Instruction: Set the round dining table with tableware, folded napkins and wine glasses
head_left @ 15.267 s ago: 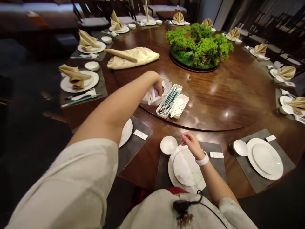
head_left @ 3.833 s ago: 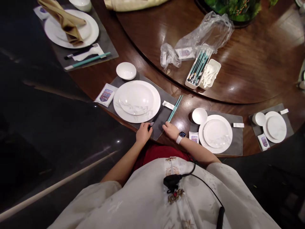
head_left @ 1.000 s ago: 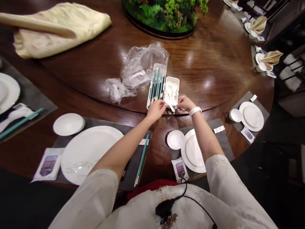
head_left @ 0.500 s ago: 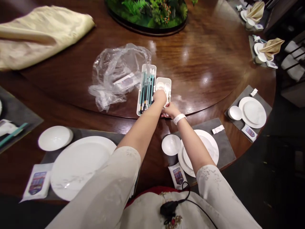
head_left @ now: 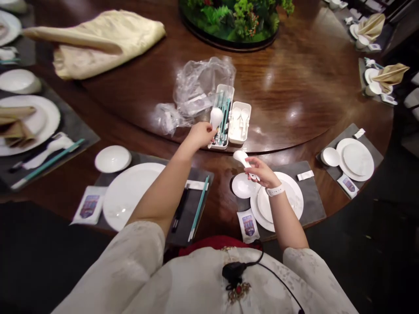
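Note:
My left hand [head_left: 201, 135] is shut on a white porcelain spoon [head_left: 216, 118], which it holds upright over a white plastic chopstick tray [head_left: 223, 115]. Several teal and black chopsticks lie in that tray. My right hand [head_left: 259, 171] grips a second white spoon [head_left: 240, 158] by its handle, just above a white bowl [head_left: 244, 185] and a large white plate [head_left: 278, 203]. Beside the chopstick tray sits a white box [head_left: 239, 123] with more spoons inside. A crumpled clear plastic bag [head_left: 199, 89] lies behind both.
Teal and black chopsticks [head_left: 198, 213] lie on a grey placemat [head_left: 203, 176] left of my right arm. Further place settings with plates and bowls ring the wooden table [head_left: 304, 109]. A folded cream cloth [head_left: 104, 46] and a green centrepiece [head_left: 235, 22] stand on the turntable.
My hands have moved apart from the spoon box, each now holding a spoon. The right hand has drawn back towards the bowl, and the left has moved leftward over the chopstick tray.

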`<action>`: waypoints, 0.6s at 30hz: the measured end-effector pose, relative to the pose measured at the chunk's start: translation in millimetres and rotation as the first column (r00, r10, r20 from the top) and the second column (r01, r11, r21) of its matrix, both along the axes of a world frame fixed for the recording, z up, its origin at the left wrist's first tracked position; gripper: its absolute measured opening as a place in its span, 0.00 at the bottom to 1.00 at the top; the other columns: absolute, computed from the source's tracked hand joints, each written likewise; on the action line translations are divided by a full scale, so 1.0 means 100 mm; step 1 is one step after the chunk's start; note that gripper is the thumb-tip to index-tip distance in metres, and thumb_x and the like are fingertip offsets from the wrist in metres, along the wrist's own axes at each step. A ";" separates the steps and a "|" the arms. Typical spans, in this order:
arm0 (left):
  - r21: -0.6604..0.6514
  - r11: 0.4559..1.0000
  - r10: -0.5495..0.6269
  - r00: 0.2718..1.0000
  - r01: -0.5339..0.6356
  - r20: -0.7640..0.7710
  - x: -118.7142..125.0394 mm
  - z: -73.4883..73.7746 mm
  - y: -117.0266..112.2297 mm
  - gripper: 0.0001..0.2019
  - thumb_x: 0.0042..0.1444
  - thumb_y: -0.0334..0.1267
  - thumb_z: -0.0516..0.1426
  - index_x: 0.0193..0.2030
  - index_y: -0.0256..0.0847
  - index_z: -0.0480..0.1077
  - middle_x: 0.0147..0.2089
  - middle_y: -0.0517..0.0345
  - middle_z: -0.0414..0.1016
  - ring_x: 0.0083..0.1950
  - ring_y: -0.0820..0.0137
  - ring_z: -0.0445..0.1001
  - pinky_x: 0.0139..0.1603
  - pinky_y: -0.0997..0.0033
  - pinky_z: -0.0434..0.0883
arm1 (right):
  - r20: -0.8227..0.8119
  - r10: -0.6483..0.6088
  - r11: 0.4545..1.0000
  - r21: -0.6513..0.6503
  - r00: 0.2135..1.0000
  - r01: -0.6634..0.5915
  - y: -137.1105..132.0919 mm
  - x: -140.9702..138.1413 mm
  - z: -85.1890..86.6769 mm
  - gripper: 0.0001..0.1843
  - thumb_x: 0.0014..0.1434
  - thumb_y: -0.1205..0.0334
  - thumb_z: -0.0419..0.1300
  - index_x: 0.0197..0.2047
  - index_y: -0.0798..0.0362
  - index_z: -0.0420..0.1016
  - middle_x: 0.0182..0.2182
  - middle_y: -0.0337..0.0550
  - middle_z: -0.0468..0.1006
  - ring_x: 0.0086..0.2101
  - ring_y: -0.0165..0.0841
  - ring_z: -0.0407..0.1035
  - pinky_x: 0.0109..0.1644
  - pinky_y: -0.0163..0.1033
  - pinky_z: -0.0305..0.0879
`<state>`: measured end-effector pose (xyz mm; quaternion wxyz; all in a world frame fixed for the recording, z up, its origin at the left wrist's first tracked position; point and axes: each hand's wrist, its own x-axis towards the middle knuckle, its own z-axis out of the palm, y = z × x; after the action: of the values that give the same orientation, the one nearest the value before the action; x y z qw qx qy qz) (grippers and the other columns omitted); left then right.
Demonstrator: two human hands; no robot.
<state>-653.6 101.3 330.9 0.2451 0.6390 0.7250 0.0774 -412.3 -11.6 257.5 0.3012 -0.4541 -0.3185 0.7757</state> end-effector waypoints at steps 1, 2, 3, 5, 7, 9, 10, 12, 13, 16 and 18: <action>0.001 1.000 0.000 1.000 0.000 -0.009 -0.16 -0.01 -0.25 0.10 0.61 0.39 0.56 0.34 0.36 0.75 0.27 0.56 0.76 0.33 0.66 0.78 0.40 0.73 0.72 | -0.001 0.002 1.000 -0.008 1.000 -0.002 -0.13 0.00 -0.01 0.29 0.44 0.62 0.70 0.48 0.50 0.65 0.23 0.30 0.73 0.18 0.26 0.67 0.15 0.26 0.51; 0.004 1.000 0.007 0.999 -0.007 -0.036 -0.30 -0.05 -0.50 0.11 0.61 0.41 0.57 0.32 0.37 0.75 0.27 0.56 0.77 0.34 0.66 0.78 0.41 0.73 0.72 | 0.001 0.008 1.000 -0.010 1.000 -0.008 -0.26 0.00 -0.02 0.30 0.43 0.61 0.70 0.49 0.49 0.65 0.24 0.29 0.74 0.18 0.26 0.66 0.15 0.26 0.51; 0.006 1.000 0.025 0.997 -0.024 -0.075 -0.43 -0.11 -0.76 0.11 0.60 0.42 0.58 0.32 0.38 0.74 0.28 0.56 0.77 0.35 0.65 0.78 0.41 0.72 0.71 | 0.009 0.015 1.000 -0.013 1.000 -0.015 -0.38 -0.01 -0.03 0.31 0.42 0.60 0.70 0.49 0.49 0.66 0.24 0.29 0.74 0.18 0.26 0.66 0.15 0.26 0.52; 0.004 0.997 0.077 0.985 -0.077 -0.153 -0.64 -0.27 -1.25 0.09 0.57 0.43 0.60 0.32 0.39 0.73 0.31 0.55 0.79 0.38 0.64 0.78 0.41 0.71 0.70 | 0.027 0.033 0.999 -0.030 0.999 -0.032 -0.60 -0.04 -0.03 0.32 0.40 0.59 0.71 0.49 0.49 0.66 0.24 0.29 0.74 0.19 0.26 0.67 0.16 0.25 0.52; -0.027 0.992 0.113 0.977 -0.120 -0.181 -0.77 -0.47 -1.69 0.08 0.57 0.41 0.61 0.37 0.40 0.73 0.35 0.54 0.80 0.40 0.63 0.78 0.41 0.71 0.69 | 0.032 0.051 0.997 -0.051 0.998 -0.050 -0.77 -0.08 -0.03 0.34 0.39 0.58 0.71 0.50 0.49 0.66 0.25 0.29 0.74 0.19 0.26 0.67 0.15 0.25 0.50; -0.080 0.985 0.140 0.975 -0.155 -0.171 -0.83 -0.66 -2.05 0.08 0.58 0.40 0.60 0.43 0.40 0.73 0.38 0.53 0.80 0.41 0.62 0.78 0.41 0.70 0.68 | 0.030 0.069 0.995 -0.070 0.997 -0.067 -0.92 -0.12 -0.02 0.35 0.38 0.57 0.72 0.50 0.49 0.66 0.25 0.29 0.74 0.19 0.25 0.66 0.15 0.25 0.49; -0.105 0.979 0.154 0.973 -0.173 -0.170 -0.85 -0.74 -2.18 0.09 0.59 0.40 0.60 0.44 0.41 0.72 0.38 0.53 0.80 0.41 0.62 0.78 0.41 0.70 0.68 | 0.030 0.075 0.995 -0.075 0.997 -0.072 -0.97 -0.14 -0.02 0.35 0.38 0.56 0.72 0.50 0.49 0.66 0.25 0.29 0.74 0.18 0.25 0.66 0.15 0.25 0.49; -0.132 0.969 0.181 0.964 -0.208 -0.192 -0.86 -0.89 -2.36 0.08 0.61 0.39 0.59 0.45 0.40 0.71 0.40 0.52 0.80 0.43 0.61 0.79 0.43 0.69 0.69 | 0.031 0.078 0.994 -0.082 0.996 -0.075 -1.06 -0.16 0.00 0.35 0.39 0.56 0.72 0.50 0.49 0.66 0.25 0.28 0.74 0.18 0.25 0.66 0.15 0.25 0.49; -0.132 0.967 0.188 0.959 -0.218 -0.210 -0.87 -0.96 -2.41 0.08 0.61 0.39 0.59 0.44 0.40 0.71 0.41 0.50 0.80 0.44 0.60 0.79 0.44 0.68 0.69 | 0.030 0.078 0.994 -0.083 0.997 -0.075 -1.10 -0.17 0.01 0.35 0.39 0.56 0.72 0.50 0.48 0.66 0.24 0.28 0.74 0.18 0.25 0.65 0.15 0.25 0.50; -0.115 0.968 0.187 0.949 -0.221 -0.252 -0.86 -1.10 -2.46 0.07 0.62 0.40 0.59 0.43 0.39 0.71 0.43 0.46 0.79 0.48 0.57 0.78 0.46 0.65 0.70 | 0.017 0.067 0.995 -0.071 0.998 -0.065 -1.18 -0.18 0.05 0.34 0.39 0.56 0.72 0.50 0.48 0.66 0.24 0.28 0.73 0.18 0.25 0.65 0.15 0.25 0.48; -0.107 0.968 0.194 0.945 -0.228 -0.264 -0.84 -1.18 -2.46 0.07 0.62 0.39 0.59 0.44 0.39 0.71 0.43 0.45 0.79 0.49 0.55 0.78 0.46 0.64 0.70 | 0.009 0.064 0.997 -0.054 0.998 -0.064 -1.22 -0.18 0.07 0.34 0.40 0.56 0.72 0.50 0.48 0.66 0.24 0.28 0.73 0.18 0.25 0.65 0.15 0.25 0.48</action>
<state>-738.0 -144.8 213.1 0.1847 0.5438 0.8181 -0.0281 -429.8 -133.3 264.8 0.2623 -0.4558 -0.3137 0.7906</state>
